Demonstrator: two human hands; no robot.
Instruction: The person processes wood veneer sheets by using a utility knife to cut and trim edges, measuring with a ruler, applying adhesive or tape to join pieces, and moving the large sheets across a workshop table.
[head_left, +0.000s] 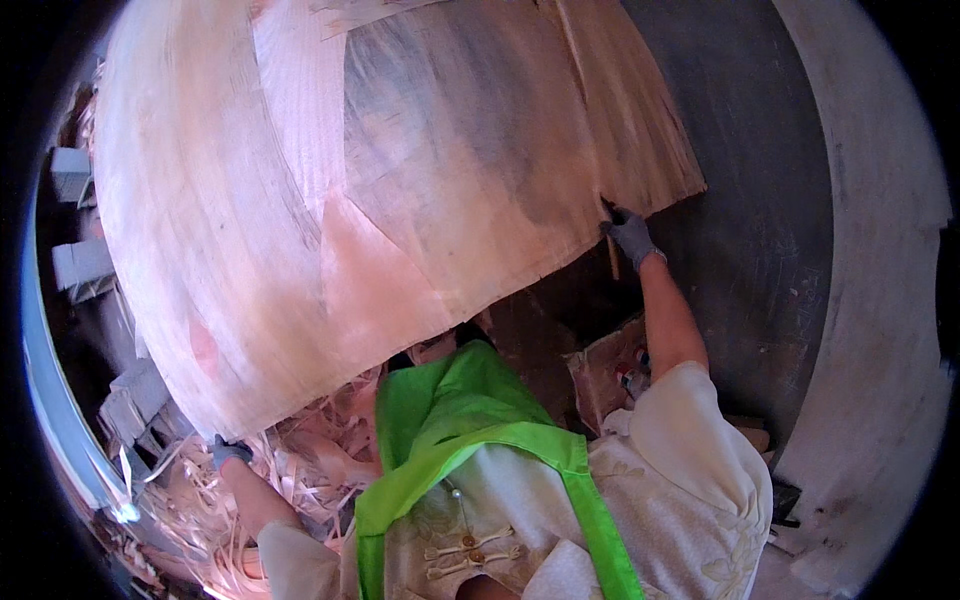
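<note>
The veneer sheet (440,210) fills the view from 9 to 1 o'clock, gloved fingers seemingly clamped on its near edge: left hand (232,453) at 8 o'clock, right hand (630,237) at 2. The step looks like two-handed edge handling; the next move calls for level, even grips. Scraps (292,462) lie beside the left hand, toward 8. No brand, label or writing is legible.

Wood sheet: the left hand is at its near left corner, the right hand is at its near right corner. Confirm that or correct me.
One correction: the right hand is on the near edge of the wood sheet, well in from the right corner, as the head view shows. The left hand is at the near left corner.
</note>
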